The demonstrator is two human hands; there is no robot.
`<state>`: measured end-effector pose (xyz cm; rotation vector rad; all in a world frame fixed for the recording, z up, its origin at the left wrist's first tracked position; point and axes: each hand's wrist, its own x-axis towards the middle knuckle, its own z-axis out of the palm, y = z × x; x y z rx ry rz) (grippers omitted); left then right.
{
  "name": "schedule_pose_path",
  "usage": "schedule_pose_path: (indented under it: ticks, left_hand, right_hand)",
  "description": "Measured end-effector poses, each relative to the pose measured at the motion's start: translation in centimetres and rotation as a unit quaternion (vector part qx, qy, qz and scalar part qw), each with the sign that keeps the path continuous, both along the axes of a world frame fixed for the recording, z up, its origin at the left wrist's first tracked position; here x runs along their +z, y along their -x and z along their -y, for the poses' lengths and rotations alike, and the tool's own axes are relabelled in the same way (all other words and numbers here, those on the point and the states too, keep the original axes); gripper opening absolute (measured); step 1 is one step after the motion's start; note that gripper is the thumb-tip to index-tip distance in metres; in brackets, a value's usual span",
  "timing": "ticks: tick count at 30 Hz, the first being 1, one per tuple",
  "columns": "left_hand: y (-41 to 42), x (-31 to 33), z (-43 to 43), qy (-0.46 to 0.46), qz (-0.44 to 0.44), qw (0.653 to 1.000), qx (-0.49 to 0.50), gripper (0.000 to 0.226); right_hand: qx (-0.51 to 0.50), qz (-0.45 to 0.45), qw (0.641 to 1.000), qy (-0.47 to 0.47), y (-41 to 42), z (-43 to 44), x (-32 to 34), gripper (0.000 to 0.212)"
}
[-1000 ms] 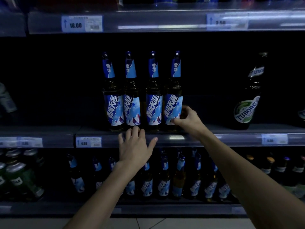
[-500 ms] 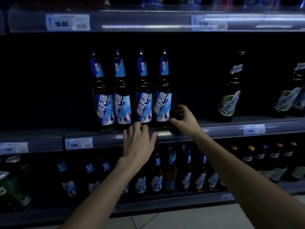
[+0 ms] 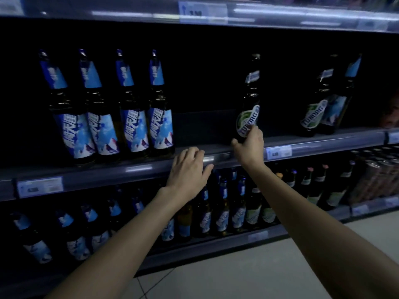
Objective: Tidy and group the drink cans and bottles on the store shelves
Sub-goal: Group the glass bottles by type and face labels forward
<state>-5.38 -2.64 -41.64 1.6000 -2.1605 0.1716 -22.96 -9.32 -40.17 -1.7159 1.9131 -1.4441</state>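
Green-labelled dark glass Tuborg bottle [image 3: 248, 113] stands near upright, long axis vertical, just above our right grip [image 3: 248, 145], which clasps its lower body. A second Tuborg bottle [image 3: 313, 115] waits well right of that grip, so we judge a rightward carry along the grey shelf [image 3: 336, 146]. Our left grip [image 3: 189, 171] lies released on the shelf lip.

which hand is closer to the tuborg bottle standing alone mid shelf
Right. The right hand grips the Tuborg bottle around its lower label. The left hand lies at the shelf edge, lower and to the bottle's left, not touching it.
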Motion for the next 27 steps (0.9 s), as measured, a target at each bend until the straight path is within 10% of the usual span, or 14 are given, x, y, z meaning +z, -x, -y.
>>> schedule_pose_path:
  ticks: [10,27]
  left_hand:
    - [8.6,0.6,4.1,0.001,-0.108,0.991,0.083,0.05]
    - [10.0,-0.9,4.4,0.0,0.07,0.983,0.172,0.061]
  right_hand:
    - [0.081,0.036,0.996,0.018,6.1,4.6,-0.1,0.07]
    - [0.143,0.07,0.986,0.049,9.3,8.1,-0.6,0.069]
